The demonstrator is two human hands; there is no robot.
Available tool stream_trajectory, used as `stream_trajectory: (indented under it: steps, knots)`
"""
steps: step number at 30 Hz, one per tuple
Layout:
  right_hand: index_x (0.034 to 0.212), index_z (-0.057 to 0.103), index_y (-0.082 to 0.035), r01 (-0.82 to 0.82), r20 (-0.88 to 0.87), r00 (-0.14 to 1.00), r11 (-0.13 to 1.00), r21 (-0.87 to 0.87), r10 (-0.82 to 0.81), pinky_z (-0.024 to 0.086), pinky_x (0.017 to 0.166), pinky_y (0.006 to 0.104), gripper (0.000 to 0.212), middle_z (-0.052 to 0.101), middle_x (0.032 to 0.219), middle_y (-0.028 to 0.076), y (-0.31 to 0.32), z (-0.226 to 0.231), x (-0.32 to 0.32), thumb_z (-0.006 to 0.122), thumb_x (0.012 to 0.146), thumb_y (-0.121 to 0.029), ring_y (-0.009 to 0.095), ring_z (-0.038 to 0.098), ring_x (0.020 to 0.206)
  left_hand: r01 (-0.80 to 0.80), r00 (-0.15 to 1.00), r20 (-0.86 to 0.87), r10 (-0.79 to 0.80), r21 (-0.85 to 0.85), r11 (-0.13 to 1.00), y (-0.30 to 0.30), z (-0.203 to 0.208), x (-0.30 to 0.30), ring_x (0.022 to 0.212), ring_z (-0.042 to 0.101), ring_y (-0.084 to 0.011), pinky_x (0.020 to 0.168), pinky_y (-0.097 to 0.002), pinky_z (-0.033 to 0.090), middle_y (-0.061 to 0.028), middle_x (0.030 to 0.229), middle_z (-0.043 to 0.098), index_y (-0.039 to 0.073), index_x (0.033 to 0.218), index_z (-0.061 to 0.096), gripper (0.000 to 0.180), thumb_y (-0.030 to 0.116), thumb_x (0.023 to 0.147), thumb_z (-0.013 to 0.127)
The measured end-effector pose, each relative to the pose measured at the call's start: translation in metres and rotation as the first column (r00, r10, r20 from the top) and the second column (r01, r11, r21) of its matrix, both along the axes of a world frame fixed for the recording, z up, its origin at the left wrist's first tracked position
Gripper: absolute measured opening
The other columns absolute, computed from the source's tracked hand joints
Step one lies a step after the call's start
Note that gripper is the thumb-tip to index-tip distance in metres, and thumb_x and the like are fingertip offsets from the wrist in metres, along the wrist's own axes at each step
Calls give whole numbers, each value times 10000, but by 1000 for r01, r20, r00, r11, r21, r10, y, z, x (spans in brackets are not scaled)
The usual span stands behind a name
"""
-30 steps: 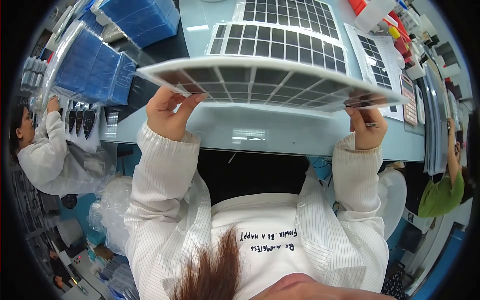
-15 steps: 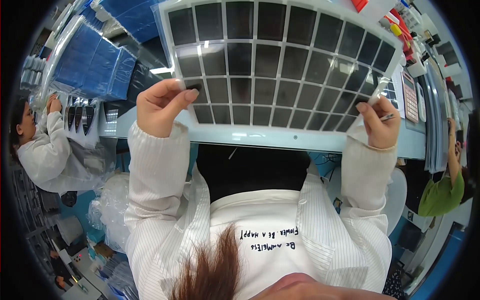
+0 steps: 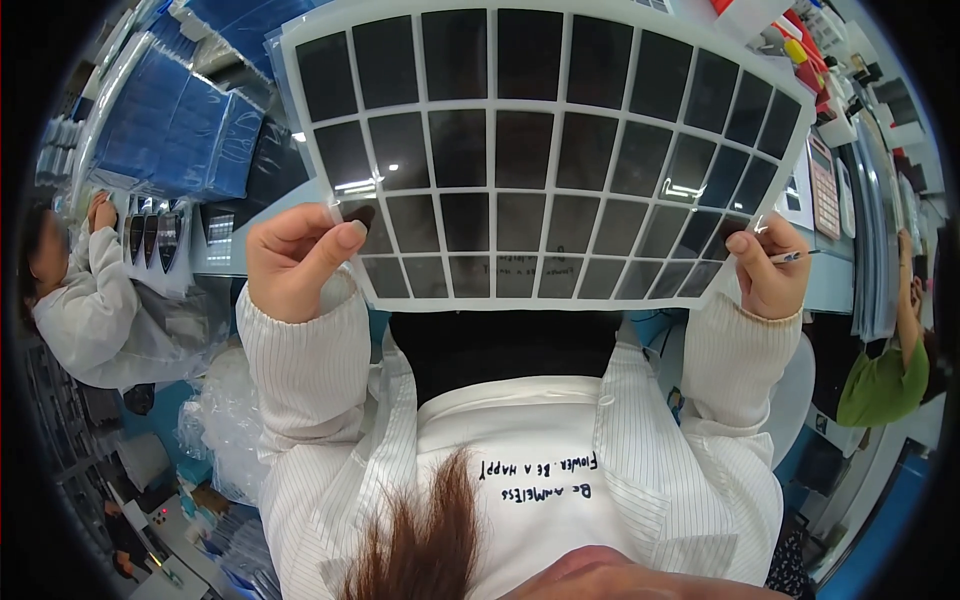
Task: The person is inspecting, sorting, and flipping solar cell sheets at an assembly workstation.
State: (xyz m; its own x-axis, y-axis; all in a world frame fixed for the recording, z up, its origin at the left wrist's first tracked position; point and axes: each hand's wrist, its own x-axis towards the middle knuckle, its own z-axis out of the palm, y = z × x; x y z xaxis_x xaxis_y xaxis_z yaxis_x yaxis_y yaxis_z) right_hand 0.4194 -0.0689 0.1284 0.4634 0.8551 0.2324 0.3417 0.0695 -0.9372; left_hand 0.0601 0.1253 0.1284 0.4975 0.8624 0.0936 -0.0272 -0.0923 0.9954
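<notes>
Between my hands a large sheet of dark panels (image 3: pixel 528 150) is held up by its two sides. Its glossy dark rectangles sit in a white grid, with light glinting off them. My left hand (image 3: pixel 300 262) pinches the left edge near the lower corner, thumb on top. On the opposite edge, my right hand (image 3: pixel 772 268) grips the sheet the same way. A thin pen-like stick (image 3: pixel 793 257) also pokes out from the right hand's fingers; most of it is hidden. The sheet's lower edge hangs over the table's front edge.
Blue film-wrapped stacks (image 3: pixel 180 130) stand at the left, with dark pointed pieces (image 3: pixel 153 240) near a co-worker (image 3: pixel 85 290). On the right are a pink calculator (image 3: pixel 824 185), a pile of flat sheets (image 3: pixel 872 220) and another person in a green sleeve (image 3: pixel 885 385).
The sheet has come closer to me and lower, now covering the table's front edge. Both hands moved down with it, still gripping, and the left shifted slightly outward.
</notes>
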Motion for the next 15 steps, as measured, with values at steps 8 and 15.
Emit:
stream_trajectory:
  steps: [8, 15]
  knots:
    - [746, 578, -5, -28, -22, 999, 1000, 7, 28, 161, 365, 184, 219, 481, 511, -33, -3, 0, -4, 740, 736, -153, 11, 291, 359, 45, 999, -31, -43, 72, 996, -1, 0, -5, 512, 492, -59, 492, -176, 353, -31, 644, 614, 0, 775, 660, 102, 81, 752, 717]
    - [803, 607, 9, -4, -50, 999, 999, -34, 2, 175, 366, 171, 195, 511, 527, -25, -7, 2, -10, 740, 719, -107, 6, 314, 364, 25, 999, -43, -24, 36, 999, -3, 3, -6, 516, 477, -42, 485, -170, 338, -17, 624, 592, -14, 757, 642, 82, 44, 752, 701]
